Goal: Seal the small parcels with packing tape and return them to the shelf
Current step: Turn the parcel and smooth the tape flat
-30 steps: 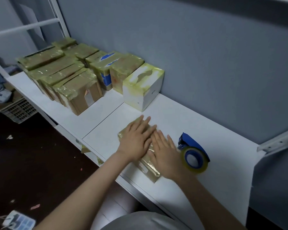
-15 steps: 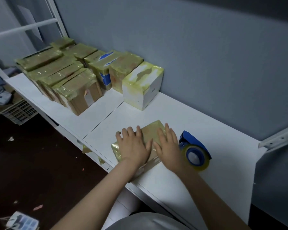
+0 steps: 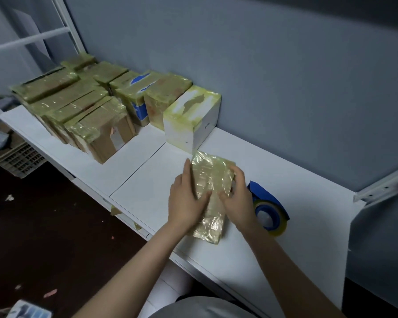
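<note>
I see the tape-wrapped parcel (image 3: pixel 210 177) lying flat on the white counter (image 3: pixel 147 187), just in front of the white box (image 3: pixel 191 120). My left hand (image 3: pixel 185 203) grips its left edge, thumb on top, and my right hand (image 3: pixel 238 200) curls round its right edge. The blue tape dispenser (image 3: pixel 269 212) sits just beside my right wrist.

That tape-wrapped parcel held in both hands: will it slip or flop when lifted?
Probably slippery: the parcel looks glossy all over. Likely stiff, since its edges look straight between the left hand and right hand. Flat-sided, so unlikely to roll.
</note>
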